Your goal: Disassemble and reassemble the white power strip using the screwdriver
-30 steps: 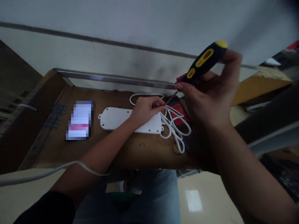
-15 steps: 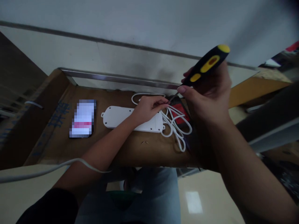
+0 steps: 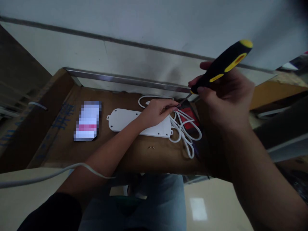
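In my right hand (image 3: pixel 231 96) is a black-and-yellow screwdriver (image 3: pixel 223 64), its handle tilted up to the right and its shaft slanting down to the left. The fingers of my left hand (image 3: pixel 161 110) are pinched together at the screwdriver's tip; whatever is between them is too small to make out. Beneath that hand lies a long white power strip (image 3: pixel 125 120), with small screw holes along its edges. Its white cord (image 3: pixel 185 134) is looped at the right end. Two small screws (image 3: pixel 151 148) rest on the cardboard in front of the strip.
A phone (image 3: pixel 88 120) with a lit, blurred screen lies on the left of the cardboard surface (image 3: pixel 130 160). A red-and-black item (image 3: pixel 190 117) sits under the cord loops. Behind runs a metal rail (image 3: pixel 130 81) by the wall. Another white cable (image 3: pixel 53 175) crosses my left forearm.
My right hand and the screwdriver have shifted up and to the right, the handle turning slightly. My left hand stays pinched at the tip. The whole view has shifted a little.
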Demonstrator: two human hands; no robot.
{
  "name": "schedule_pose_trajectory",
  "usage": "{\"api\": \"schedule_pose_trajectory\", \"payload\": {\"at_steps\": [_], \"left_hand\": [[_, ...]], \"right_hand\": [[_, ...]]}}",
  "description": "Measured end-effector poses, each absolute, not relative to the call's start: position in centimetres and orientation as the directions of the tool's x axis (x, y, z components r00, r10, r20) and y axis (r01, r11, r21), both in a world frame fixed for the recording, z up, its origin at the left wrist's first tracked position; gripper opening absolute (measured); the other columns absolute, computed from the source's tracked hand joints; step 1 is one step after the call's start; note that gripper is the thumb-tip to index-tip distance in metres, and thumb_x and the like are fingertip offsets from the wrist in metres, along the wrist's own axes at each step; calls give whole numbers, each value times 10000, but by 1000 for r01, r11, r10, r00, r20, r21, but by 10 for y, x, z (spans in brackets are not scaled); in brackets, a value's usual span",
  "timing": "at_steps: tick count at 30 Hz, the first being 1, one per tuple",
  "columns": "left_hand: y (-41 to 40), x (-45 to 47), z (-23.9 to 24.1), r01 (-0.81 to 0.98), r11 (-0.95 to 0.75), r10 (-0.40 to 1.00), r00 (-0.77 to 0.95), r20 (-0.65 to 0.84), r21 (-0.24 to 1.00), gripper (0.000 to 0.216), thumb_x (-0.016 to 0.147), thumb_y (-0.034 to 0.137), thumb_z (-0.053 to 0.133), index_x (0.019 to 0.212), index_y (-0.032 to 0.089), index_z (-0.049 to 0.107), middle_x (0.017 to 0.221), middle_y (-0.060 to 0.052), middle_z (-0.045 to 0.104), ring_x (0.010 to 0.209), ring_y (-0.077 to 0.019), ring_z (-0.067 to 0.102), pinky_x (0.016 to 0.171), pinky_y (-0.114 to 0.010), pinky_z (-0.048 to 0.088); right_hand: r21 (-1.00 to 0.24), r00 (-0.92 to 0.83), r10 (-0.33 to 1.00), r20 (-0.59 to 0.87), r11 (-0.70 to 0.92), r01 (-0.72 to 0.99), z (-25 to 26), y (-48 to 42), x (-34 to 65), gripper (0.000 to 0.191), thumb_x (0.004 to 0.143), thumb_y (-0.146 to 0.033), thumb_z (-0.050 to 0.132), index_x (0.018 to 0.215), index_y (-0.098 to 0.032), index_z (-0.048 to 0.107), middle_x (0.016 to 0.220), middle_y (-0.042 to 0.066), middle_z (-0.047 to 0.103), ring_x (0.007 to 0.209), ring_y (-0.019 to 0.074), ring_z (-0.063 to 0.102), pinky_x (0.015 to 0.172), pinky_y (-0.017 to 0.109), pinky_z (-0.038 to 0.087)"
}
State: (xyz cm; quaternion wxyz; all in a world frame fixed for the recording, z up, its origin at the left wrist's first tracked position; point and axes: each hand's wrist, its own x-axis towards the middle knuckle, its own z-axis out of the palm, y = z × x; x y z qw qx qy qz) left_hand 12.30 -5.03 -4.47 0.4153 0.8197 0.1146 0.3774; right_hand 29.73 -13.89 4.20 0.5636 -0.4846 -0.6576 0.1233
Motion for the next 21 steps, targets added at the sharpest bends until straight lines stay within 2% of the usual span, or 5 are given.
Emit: {"api": "schedule_pose_trajectory", "payload": {"at_steps": [3, 9, 13, 18, 21], "left_hand": [[-53, 123, -44, -126, -635, 504, 679, 533, 762, 173, 1005, 269, 646, 1085, 163, 756, 1022, -58, 804, 930, -177, 733, 809, -274, 535], [-57, 124, -43, -130, -637, 501, 679, 536, 760, 166, 1008, 251, 625, 1097, 157, 729, 1056, -73, 792, 939, -175, 724, 823, -281, 537], [-48, 122, -45, -100, -591, 488, 746, 453, 800, 252, 983, 238, 649, 1209, 160, 730, 1169, -99, 787, 1032, -189, 729, 841, -279, 542], [-38, 120, -46, -7, -583, 480, 804, 351, 813, 181, 971, 287, 677, 1032, 159, 790, 965, -61, 809, 847, -165, 715, 760, -276, 506], [-40, 121, -45, 0, -578, 499, 791, 354, 816, 146, 950, 273, 702, 985, 159, 786, 924, -51, 801, 831, -155, 705, 764, -272, 500]], "right_hand": [[-692, 104, 764, 637, 507, 514, 42, -139, 295, 519, 819, -352, 813, 1310, -281, 663, 1087, 7, 709, 970, 90, 706, 867, 276, 627], [-680, 229, 744, 627, 380, 627, 44, -140, 296, 488, 741, -399, 883, 1182, -249, 736, 935, -12, 687, 736, 21, 570, 675, 212, 525], [-653, 174, 706, 686, 494, 574, 42, -136, 301, 663, 652, -377, 940, 1266, -301, 701, 1052, 5, 715, 852, 97, 695, 764, 294, 608], [-684, 120, 732, 670, 546, 484, 40, -136, 299, 613, 772, -289, 863, 1340, -328, 637, 1041, 2, 717, 1009, 148, 742, 848, 323, 641], [-689, 140, 747, 650, 501, 524, 42, -139, 295, 645, 738, -340, 887, 1332, -309, 638, 1040, -2, 706, 993, 122, 719, 838, 298, 629]]}}
